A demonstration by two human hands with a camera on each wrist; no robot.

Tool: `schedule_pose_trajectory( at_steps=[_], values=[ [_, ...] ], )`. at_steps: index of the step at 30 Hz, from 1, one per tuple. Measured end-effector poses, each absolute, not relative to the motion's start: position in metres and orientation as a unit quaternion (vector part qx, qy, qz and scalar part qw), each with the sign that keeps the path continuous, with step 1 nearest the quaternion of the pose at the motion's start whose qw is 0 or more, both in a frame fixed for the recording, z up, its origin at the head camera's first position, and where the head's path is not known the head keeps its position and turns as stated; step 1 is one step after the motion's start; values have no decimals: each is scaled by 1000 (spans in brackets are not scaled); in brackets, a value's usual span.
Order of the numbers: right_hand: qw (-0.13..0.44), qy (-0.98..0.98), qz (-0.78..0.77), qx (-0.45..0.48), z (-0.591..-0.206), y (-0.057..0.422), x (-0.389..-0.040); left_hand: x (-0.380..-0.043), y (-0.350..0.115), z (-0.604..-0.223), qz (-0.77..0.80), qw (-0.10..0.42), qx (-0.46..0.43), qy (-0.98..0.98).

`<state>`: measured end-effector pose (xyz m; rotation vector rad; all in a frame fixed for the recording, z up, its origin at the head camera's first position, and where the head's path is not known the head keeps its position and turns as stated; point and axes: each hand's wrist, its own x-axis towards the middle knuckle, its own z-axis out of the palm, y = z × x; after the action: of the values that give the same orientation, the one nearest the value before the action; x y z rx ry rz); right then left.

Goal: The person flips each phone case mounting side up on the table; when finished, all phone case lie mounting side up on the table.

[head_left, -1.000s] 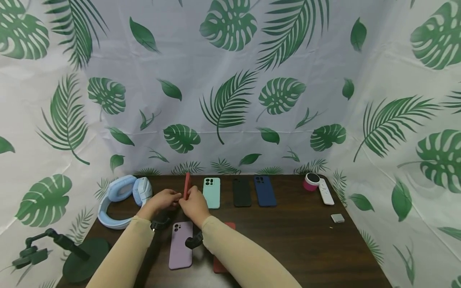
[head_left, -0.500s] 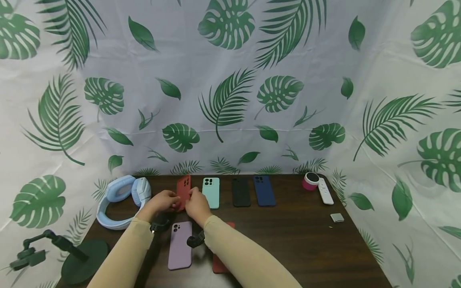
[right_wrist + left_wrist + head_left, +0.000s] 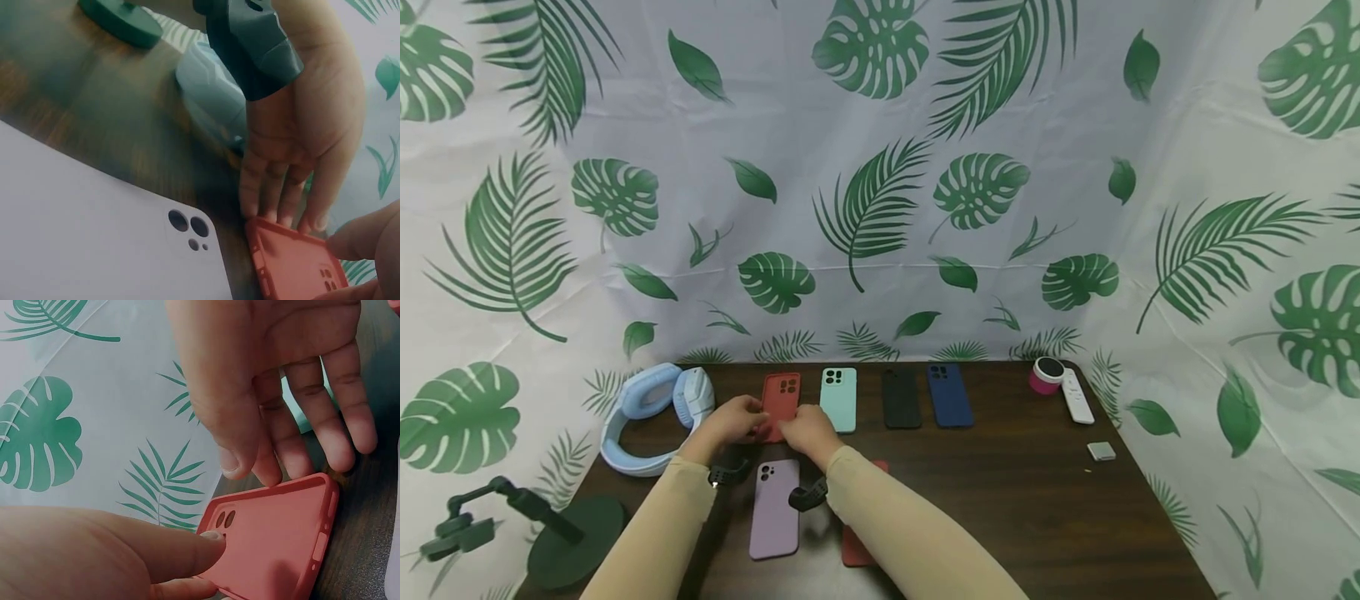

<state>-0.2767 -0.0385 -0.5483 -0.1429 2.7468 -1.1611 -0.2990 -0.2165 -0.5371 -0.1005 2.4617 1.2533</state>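
A red phone case (image 3: pixel 783 398) lies at the far left of the table, inner side up, camera cutouts at the far end. My left hand (image 3: pixel 733 423) holds its left edge. In the left wrist view, the left thumb (image 3: pixel 187 550) overlaps the red case (image 3: pixel 269 537) near the cutouts. My right hand (image 3: pixel 808 432) is at the case's near right side. The right wrist view shows the right thumb (image 3: pixel 356 240) at the rim. A lilac phone case (image 3: pixel 775 510) lies nearer, between the forearms.
Mint (image 3: pixel 838 402), black (image 3: pixel 900 400) and blue (image 3: pixel 951 397) phone cases lie along the back. Another red case (image 3: pixel 859 546) is partly under the right sleeve. Pale blue headphones (image 3: pixel 625 457), a lamp (image 3: pixel 576 542), a pink jar (image 3: pixel 1047 379), a white remote (image 3: pixel 1077 398) and a small white box (image 3: pixel 1102 452) stand around.
The red phone case has gone from edge-on and upright to lying flat, its inner side turned upward. Both hands have stayed beside it, shifting slightly.
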Motion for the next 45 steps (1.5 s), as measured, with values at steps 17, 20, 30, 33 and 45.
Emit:
schedule_pose_trajectory(
  at_steps=[17, 20, 30, 33, 45],
  values=[
    [65, 915, -395, -59, -536, -16, -274, -294, -211, -530, 277, 83, 13, 957],
    [58, 915, -395, -55, -534, -7, -275, -292, -205, -524, 255, 46, 16, 966],
    [13, 951, -306, -36, -529, 32, -289, -302, -172, -503, 300, 9, 77, 951],
    [5, 961, -277, -25, -534, 37, -291, -304, -161, -508, 310, 17, 88, 946],
    [16, 970, -241, 20, -538, 27, -288, -316, -123, -522, 318, 29, 110, 941]
  ],
)
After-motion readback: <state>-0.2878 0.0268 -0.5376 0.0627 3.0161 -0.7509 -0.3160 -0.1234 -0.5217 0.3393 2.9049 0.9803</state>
